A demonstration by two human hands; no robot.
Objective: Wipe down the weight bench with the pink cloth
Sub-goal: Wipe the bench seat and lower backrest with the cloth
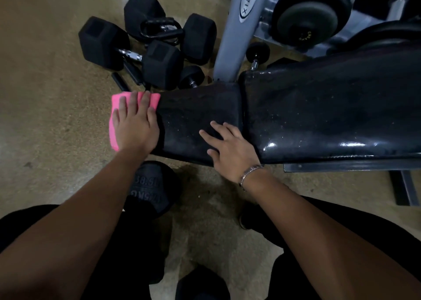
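The black padded weight bench (319, 108) runs from the middle of the view to the right edge; its small seat pad (198, 108) is at the left end. The pink cloth (117, 105) hangs over the seat pad's left end. My left hand (134, 124) lies flat on the cloth with fingers spread, pressing it against the pad's end. My right hand (227, 147) rests open on the near edge of the seat pad, fingers apart, holding nothing; a metal bracelet is on that wrist.
Black hex dumbbells (127, 49) and a handle attachment (161, 29) lie on the floor beyond the seat. A grey machine upright (234, 30) and weight plates (312, 12) stand behind the bench. Another dumbbell (152, 185) sits by my legs.
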